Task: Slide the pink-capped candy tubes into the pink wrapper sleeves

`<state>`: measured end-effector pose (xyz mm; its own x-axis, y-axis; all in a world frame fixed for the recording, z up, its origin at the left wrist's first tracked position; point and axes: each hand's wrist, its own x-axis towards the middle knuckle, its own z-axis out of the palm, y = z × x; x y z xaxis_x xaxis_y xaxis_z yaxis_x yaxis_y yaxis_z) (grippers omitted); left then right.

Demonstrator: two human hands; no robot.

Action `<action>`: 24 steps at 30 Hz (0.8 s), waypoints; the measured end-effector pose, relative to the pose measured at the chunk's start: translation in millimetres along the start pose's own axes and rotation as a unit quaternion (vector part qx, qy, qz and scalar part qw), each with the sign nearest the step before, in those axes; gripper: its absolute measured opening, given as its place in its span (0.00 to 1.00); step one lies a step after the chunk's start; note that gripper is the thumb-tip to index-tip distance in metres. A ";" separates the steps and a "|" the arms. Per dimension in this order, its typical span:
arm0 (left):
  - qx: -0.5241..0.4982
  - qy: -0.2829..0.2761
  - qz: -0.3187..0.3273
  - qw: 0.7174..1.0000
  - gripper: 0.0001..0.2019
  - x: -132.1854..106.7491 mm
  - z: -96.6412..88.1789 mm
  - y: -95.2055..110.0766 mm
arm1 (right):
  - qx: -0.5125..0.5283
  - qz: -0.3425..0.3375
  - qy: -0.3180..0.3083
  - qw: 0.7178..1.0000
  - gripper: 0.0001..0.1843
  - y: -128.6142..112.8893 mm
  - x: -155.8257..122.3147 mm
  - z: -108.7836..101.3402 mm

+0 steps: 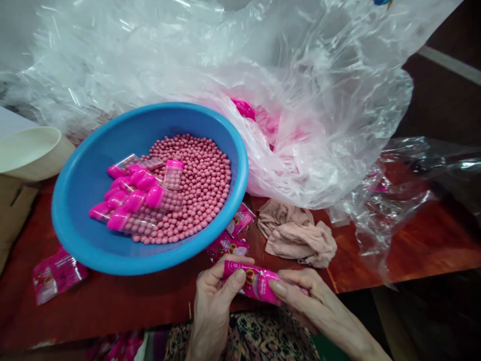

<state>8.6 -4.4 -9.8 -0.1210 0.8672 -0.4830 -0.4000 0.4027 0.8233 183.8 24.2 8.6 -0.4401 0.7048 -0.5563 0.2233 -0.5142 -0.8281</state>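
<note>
Between both hands, above the table's front edge, is a pink printed packet [252,282]. My left hand [220,291] grips its left end, thumb on top. At the other end my right hand [306,293] pinches it between thumb and fingers. Whatever the packet holds is hidden. Beyond my left hand stands a blue basin [150,263] with many small pink balls [195,190]. Several clear containers with bright pink tops [135,193], some showing balls inside, lie on the balls at the basin's left.
A crumpled beige cloth [300,233] lies right of the basin, near flat pink packets [227,245]. Large clear plastic bags [319,125] fill the back. Another pink packet [60,273], a white bowl [33,153] and cardboard [13,215] are at left, on the red table [143,306].
</note>
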 end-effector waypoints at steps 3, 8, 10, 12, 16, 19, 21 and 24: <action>-0.011 0.011 0.000 1.000 0.08 -1.1 2.2 -2.6 | 0.013 0.003 -0.006 1.000 0.26 -0.1 1.6 -1.5; -0.022 0.021 0.007 1.000 0.07 -0.9 5.1 -5.8 | 0.009 -0.021 0.056 0.998 0.21 -2.7 1.3 -2.2; -0.023 0.026 0.010 0.999 0.07 -0.7 5.3 -6.9 | 0.002 -0.027 0.083 0.996 0.17 -2.1 -0.1 -3.1; -0.026 0.030 0.012 0.999 0.06 -0.9 5.2 -8.1 | -0.005 -0.029 0.101 0.994 0.13 -0.1 -1.3 -4.0; -0.038 0.040 0.018 0.998 0.05 -1.7 5.0 -9.1 | -0.014 -0.035 0.098 0.994 0.11 2.2 -0.5 -2.9; -0.048 0.050 0.019 0.997 0.06 -0.4 5.8 -6.6 | -0.005 -0.053 0.064 0.997 0.13 -0.8 1.5 0.9; -0.059 0.054 0.015 0.997 0.06 1.7 6.8 -3.2 | 0.008 -0.065 0.046 0.997 0.15 -1.8 1.8 3.3; -0.091 0.063 0.000 0.994 0.06 5.0 8.9 1.8 | 0.024 -0.058 0.038 0.997 0.13 1.3 1.3 5.5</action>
<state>15.4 3.3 -8.0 -0.2293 0.8186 -0.5266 -0.5563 0.3337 0.7610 178.8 21.7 7.2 -0.3924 0.7958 -0.4613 0.1316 -0.4478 -0.8844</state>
